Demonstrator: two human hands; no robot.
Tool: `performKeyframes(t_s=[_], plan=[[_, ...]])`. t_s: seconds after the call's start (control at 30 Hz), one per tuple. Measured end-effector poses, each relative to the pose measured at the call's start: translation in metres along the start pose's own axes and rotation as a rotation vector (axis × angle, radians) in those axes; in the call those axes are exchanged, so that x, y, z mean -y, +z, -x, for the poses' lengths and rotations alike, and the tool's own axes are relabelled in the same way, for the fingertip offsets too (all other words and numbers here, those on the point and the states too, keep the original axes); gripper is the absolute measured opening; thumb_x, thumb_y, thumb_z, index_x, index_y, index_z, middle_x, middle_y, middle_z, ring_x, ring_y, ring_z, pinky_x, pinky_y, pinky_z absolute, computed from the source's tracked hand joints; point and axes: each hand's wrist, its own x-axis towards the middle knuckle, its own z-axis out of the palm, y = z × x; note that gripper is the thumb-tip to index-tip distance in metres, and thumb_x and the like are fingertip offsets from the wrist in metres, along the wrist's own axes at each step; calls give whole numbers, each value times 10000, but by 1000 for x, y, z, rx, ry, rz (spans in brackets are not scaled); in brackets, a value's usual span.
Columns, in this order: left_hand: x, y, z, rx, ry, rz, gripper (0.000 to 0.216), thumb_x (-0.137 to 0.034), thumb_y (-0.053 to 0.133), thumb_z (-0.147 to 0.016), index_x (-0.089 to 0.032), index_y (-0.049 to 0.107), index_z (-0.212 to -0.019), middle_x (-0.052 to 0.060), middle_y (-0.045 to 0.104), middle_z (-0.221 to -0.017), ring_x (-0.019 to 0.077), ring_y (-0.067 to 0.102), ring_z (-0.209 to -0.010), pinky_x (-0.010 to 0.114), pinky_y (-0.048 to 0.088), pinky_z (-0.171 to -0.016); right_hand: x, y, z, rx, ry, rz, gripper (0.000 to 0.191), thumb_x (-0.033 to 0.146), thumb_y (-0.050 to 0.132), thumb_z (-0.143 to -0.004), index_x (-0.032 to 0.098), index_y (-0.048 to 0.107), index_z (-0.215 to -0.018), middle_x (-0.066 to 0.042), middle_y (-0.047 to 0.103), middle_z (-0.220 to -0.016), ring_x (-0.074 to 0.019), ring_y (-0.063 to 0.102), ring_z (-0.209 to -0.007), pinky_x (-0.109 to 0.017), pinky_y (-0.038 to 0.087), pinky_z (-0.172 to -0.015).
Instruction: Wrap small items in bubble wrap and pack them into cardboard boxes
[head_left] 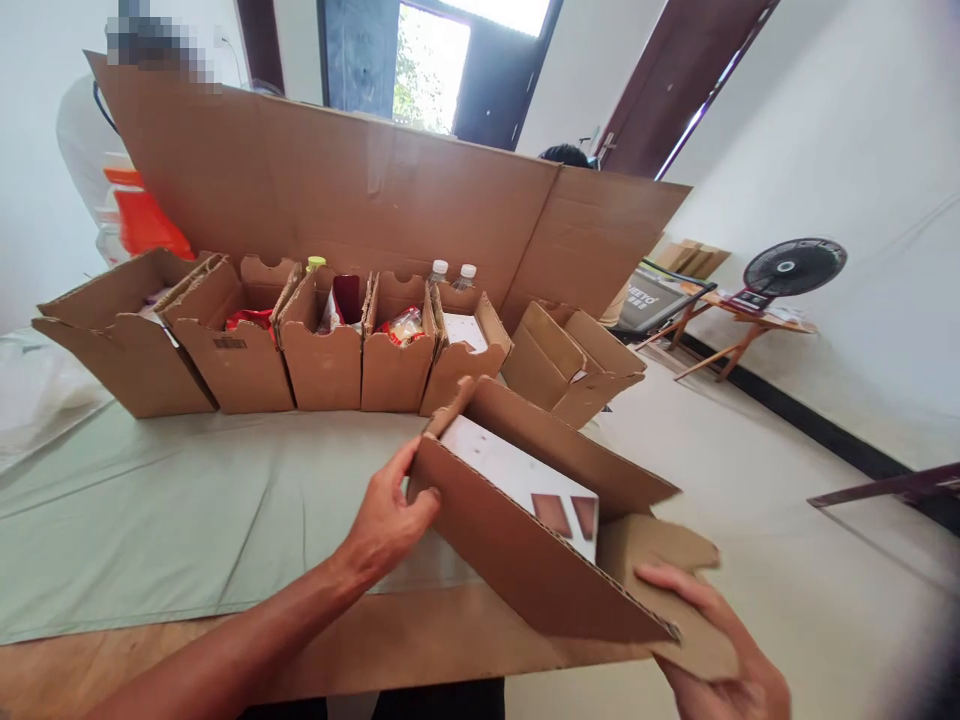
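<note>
An open cardboard box (pixel 525 550) is tilted in front of me over the table edge, with a white carton (pixel 517 480) lying inside it. My left hand (pixel 390 515) grips the box's left end, thumb on the outer wall and fingers over the corner. My right hand (pixel 720 650) holds the box's right end flap from below, fingers curled round the cardboard.
A row of several open cardboard boxes (pixel 322 350) with snacks and bottles stands on the green cloth (pixel 187 500). Behind them leans a large cardboard sheet (pixel 375 200). An empty open box (pixel 570 365) sits at the right. A person (pixel 97 150) stands at back left; a fan (pixel 791 268) stands at right.
</note>
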Motion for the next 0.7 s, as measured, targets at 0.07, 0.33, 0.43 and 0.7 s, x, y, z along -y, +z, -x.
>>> performKeyframes(t_s=[0.07, 0.33, 0.43, 0.7], plan=[[6, -23, 7, -124, -3, -56, 537, -226, 588, -781, -168, 584, -1314, 85, 689, -1269, 264, 613, -1192, 370, 494, -998, 19, 27, -23, 53, -23, -122, 291, 363, 705, -784, 297, 743, -1065, -63, 766, -1082, -316, 723, -993, -393, 585, -848], [23, -121, 7, -550, 16, -212, 487, -344, 682, -785, -178, 607, -1237, 50, 696, -1094, 217, 643, -1006, 311, 491, -902, 64, 143, -80, 353, 44, -609, 650, 340, 671, -860, 310, 460, -1473, -59, 714, -1220, -240, 681, -1091, -412, 537, -970], [34, -134, 12, -590, 19, -220, 492, -359, 694, -779, -187, 600, -1230, 49, 684, -1101, 218, 630, -1019, 325, 477, -936, 48, 156, -99, 173, 109, -651, 553, 379, 673, -879, 303, 517, -1404, -72, 718, -1220, -237, 661, -1153, -435, 492, -1023], [53, -125, 17, -472, -86, -185, 442, -334, 652, -774, -187, 582, -1185, 74, 686, -1112, 274, 641, -1071, 338, 525, -863, -26, 206, -228, 125, 254, -554, 638, 760, 387, -883, 280, 612, -1238, -100, 676, -1344, -282, 660, -1205, -380, 552, -811]])
